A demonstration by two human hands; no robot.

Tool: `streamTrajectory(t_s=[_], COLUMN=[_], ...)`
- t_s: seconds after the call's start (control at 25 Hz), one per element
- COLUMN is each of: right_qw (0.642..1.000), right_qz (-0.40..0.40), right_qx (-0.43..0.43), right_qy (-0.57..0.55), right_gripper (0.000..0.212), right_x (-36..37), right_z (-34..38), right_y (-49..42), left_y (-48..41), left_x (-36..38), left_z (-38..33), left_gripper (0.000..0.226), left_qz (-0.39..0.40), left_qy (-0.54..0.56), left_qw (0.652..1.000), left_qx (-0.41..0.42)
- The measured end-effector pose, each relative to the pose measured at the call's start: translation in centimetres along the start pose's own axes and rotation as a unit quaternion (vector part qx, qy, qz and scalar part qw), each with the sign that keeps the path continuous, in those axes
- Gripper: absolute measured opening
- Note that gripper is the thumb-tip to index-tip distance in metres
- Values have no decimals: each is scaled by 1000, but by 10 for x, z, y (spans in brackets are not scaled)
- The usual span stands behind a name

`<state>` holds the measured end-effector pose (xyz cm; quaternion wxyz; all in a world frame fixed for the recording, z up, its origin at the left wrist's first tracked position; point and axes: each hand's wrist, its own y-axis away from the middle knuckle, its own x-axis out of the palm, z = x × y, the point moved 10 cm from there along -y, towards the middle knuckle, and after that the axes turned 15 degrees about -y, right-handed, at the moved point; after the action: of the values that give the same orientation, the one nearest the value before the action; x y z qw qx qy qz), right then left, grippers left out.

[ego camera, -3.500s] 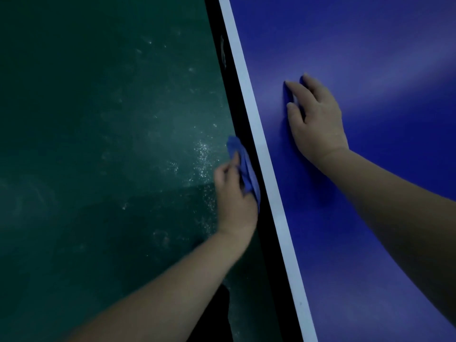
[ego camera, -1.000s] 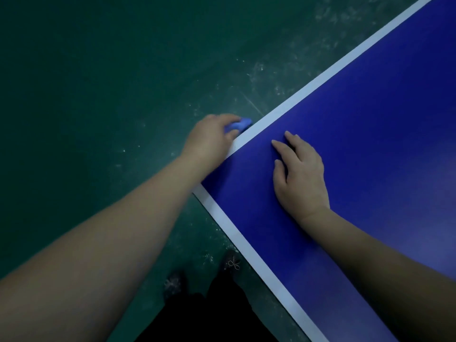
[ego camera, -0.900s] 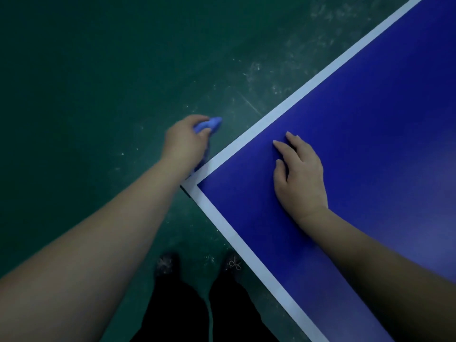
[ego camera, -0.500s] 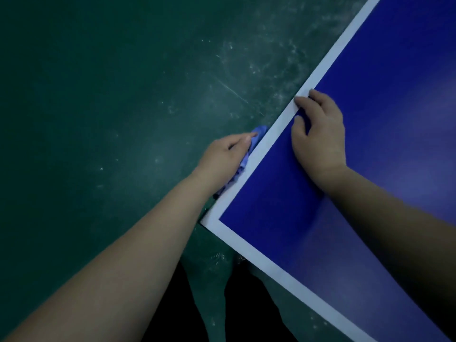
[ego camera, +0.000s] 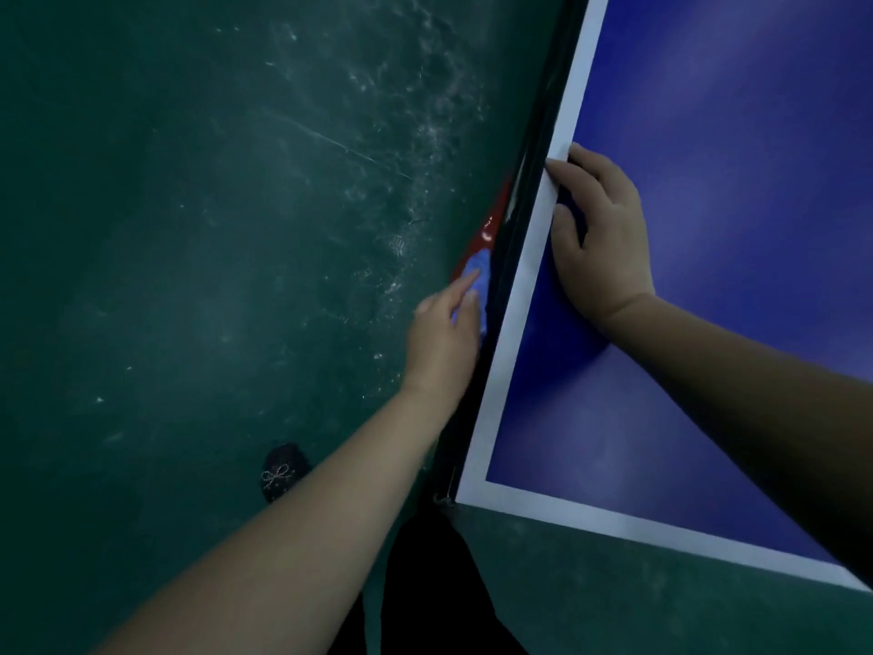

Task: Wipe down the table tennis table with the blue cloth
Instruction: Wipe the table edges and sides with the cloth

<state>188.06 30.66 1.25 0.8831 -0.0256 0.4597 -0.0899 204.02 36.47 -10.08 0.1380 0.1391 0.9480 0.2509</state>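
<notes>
The left hand (ego camera: 444, 342) reaches forward beside the long edge of the table tennis table (ego camera: 708, 111), a flat deep-blue board with a white painted border, and holds a crumpled light-blue cloth (ego camera: 476, 275). Its forefinger lies stretched along the cloth and the other fingers are closed round the bunched fabric, which shows past the fingertip and again between the fingers and the table. The cloth is pressed to the dark side rim (ego camera: 534, 158) of the table, below the level of the top, just beyond the left fingertips. Directly ahead of those fingertips a small red patch (ego camera: 491, 224) sits against the same rim; what it is cannot be told. The right hand (ego camera: 600, 238) rests palm down on the blue top, grasping nothing, its fingers loosely bent with the fingertips (ego camera: 555, 170) lying across the white border at the very edge. The two hands are near each other, with the border and the rim between them, the right fingers a little further forward than the left. The near corner of the table lies behind both wrists. Left of the left fingers spreads a dark green floor (ego camera: 189, 229) marked with pale scuffs and scratches. Beneath the left forearm a dark shoe with a small pale bow (ego camera: 278, 472) stands on the floor, and dark trousers (ego camera: 425, 583) show at the bottom.
</notes>
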Motion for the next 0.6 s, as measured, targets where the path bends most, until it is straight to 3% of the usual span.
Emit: streamTrajectory(t_s=[0.12, 0.2, 0.32, 0.36, 0.48, 0.6], right_qw=[999, 996, 991, 989, 987, 987], right_qz=[-24, -50, -72, -80, -85, -81], right_qx=[32, 72, 112, 121, 136, 140], right_qy=[-4, -7, -13, -15, -14, -11], right_gripper=[42, 42, 42, 42, 42, 43], right_x=[-4, -10, -15, -18, -22, -24], right_z=[-8, -19, -32, -35, -45, -55], right_y=[-1, -2, -8, -12, -26, -48], left_y=[51, 74, 18, -13, -87, -51], left_x=[-8, -20, -14, -6, 16, 10], left_z=[33, 17, -51, -71, -62, -28], left_gripper=[32, 32, 32, 34, 39, 39], left_qz=[-3, -39, -44, -42, 25, 26], left_qy=[10, 17, -33, -51, -35, -43], left_qw=[1000, 998, 982, 980, 997, 998], left_qx=[-9, 50, 181, 188, 64, 30])
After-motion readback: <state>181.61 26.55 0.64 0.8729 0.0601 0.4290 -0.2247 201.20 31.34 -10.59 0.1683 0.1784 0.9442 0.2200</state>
